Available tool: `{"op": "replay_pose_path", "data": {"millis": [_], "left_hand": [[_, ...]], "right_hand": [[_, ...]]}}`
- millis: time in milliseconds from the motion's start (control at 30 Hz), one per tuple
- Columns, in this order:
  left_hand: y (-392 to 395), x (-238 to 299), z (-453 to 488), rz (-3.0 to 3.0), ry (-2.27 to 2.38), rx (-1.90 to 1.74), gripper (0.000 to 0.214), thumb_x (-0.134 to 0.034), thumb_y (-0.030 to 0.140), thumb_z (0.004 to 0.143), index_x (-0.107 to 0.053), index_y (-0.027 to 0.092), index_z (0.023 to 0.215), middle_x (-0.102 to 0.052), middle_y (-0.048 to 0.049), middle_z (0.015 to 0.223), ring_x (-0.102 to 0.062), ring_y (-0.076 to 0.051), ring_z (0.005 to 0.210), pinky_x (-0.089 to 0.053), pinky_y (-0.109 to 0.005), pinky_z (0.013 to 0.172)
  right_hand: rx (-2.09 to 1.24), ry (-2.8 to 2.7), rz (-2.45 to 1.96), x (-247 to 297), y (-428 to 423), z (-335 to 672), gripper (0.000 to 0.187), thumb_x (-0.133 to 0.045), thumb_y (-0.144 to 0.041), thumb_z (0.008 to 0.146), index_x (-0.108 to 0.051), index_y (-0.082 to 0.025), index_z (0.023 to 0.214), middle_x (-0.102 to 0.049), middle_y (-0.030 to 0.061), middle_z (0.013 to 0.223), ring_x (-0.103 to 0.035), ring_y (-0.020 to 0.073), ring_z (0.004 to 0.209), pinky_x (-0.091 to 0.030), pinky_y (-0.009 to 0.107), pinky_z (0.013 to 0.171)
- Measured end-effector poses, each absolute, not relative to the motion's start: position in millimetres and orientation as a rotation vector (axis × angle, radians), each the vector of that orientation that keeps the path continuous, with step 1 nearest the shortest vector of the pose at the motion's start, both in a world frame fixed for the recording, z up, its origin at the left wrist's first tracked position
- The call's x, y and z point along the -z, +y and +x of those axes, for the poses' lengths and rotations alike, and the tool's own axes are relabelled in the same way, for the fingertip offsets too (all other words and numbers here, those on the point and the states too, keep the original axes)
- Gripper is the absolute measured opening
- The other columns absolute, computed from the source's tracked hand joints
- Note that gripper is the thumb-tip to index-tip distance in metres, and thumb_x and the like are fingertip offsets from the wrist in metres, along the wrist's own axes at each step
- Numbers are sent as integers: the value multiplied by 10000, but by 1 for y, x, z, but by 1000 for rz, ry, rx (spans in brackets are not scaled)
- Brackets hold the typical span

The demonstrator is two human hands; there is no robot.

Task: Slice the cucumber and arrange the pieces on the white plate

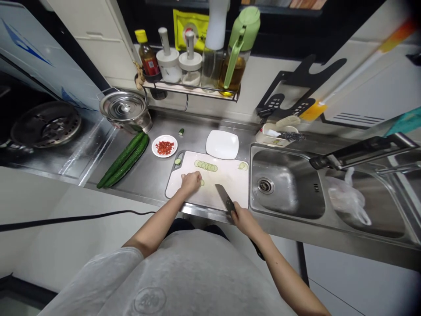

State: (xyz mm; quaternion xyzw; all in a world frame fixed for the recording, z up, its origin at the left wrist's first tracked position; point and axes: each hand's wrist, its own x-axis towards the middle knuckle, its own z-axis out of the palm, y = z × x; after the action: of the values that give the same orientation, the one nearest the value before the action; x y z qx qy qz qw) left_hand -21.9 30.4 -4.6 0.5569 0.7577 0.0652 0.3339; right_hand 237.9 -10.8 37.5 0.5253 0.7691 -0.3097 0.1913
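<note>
1. The stainless-steel bench (148, 175) runs along a light wall, with a gas burner (46, 125) at its far left.
2. A double sink (296, 175) is set into the bench on the right. A plastic bag (348, 199) lies in the far basin.
3. A wire rack (190, 90) on the wall carries bottles and shakers.
4. A white cutting board (223, 180) lies at the front edge of the bench, just left of the sink.
5. A lidded steel pot (125, 109) stands at the back left, with two whole cucumbers (125, 160) lying side by side in front of it.
6. A square white plate (222, 145) sits just behind the board.
7. The right hand (241, 217) is closed around the handle of a knife (225, 198). The blade rests on the board's front right part.
8. The left hand (190, 181) is on the board with its fingers curled together. What it presses is mostly hidden.
9. A small round dish (154, 147) holds red chopped pieces.
10. Cucumber slices (205, 166) lie in a row on the board behind the left hand.
</note>
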Motion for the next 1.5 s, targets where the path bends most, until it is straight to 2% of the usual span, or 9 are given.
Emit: {"op": "replay_pose_path", "data": {"millis": [267,467,667,833,933,1067,1333,1500], "left_hand": [[2,-3,-47,1220,2083,-421,178,-585,330,768,-583,262,933,-697,43,850,-620,-162,854,-325,-334,871],[-16,13,-73,1114,2201,-483,253,-594,276,749,-529,260,993,-701,60,847,-620,-127,790,-345,-307,855],[-5,23,-81,1105,2185,-563,289,-594,295,763,-533,255,1042,-702,50,874,-611,-125,773,-340,-321,881],[5,24,-78,1133,2250,-523,291,-561,251,778,-579,264,1069,-697,18,847,-618,-183,888,-317,-364,895],[6,24,-75,1201,2315,-442,258,-561,243,770,-622,275,1019,-690,-3,863,-593,-230,976,-310,-389,899],[2,21,-75,1243,2332,-375,191,-562,282,774,-649,278,944,-678,-16,910,-573,-247,996,-318,-398,898],[35,17,-36,1354,2377,-626,254,-480,297,853,-624,278,1061,-612,-47,1090,-525,-221,1047,-329,-362,913],[79,19,7,1656,2143,-448,307,-495,337,861,-602,313,1148,-548,-66,1126,-472,-241,1074,-308,-389,920]], "right_hand": [[855,2198,1453,-33,-8,232,273,-339,-244,936,-439,-152,1173,-654,110,887,-597,191,788,-265,242,616],[852,2242,1438,-29,-7,231,241,-347,-233,928,-455,-157,1129,-653,99,858,-596,187,776,-260,242,607],[864,2220,1438,-31,-5,227,253,-350,-238,931,-457,-151,1143,-652,102,859,-587,185,770,-259,245,612],[897,2192,1458,-36,-5,225,257,-355,-238,934,-453,-151,1155,-653,111,896,-585,185,790,-259,247,622],[901,2193,1463,-36,-4,226,249,-360,-238,933,-455,-156,1149,-652,108,895,-584,186,791,-262,247,627],[894,2190,1474,-34,-4,228,251,-354,-231,931,-450,-159,1152,-649,104,877,-585,189,788,-264,247,619],[843,2156,1647,-24,1,235,230,-361,-247,933,-446,-163,1129,-651,101,867,-585,186,755,-262,246,608],[839,2137,1716,-23,6,240,250,-367,-232,926,-440,-161,1154,-648,86,857,-581,186,770,-261,246,618]]}}
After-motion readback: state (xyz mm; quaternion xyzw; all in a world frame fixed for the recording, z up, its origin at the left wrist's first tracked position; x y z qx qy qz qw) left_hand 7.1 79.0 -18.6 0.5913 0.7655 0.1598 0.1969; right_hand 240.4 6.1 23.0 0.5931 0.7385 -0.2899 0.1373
